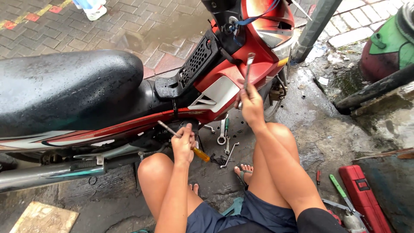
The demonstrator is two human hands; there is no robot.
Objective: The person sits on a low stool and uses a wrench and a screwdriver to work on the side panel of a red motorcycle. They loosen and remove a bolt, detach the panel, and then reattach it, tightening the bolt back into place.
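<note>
Yellow-handled screwdriver point(185, 141) slants toward the motorbike; steel wrench point(248, 71) stands upright above.

I see a red motorbike point(241, 64) with a white side panel point(217, 92) and a black, rain-beaded seat point(64, 86). Left hand point(184, 144) grips a screwdriver point(189, 144): silver shaft, amber-yellow handle. Right hand point(251, 103) holds a bare-steel spanner point(248, 69). Grey-and-red brick paving point(142, 30) with a yellow-red stripe at its top left edge. Red case point(364, 196), green-handled tool point(338, 187), navy shorts point(263, 215).
</note>
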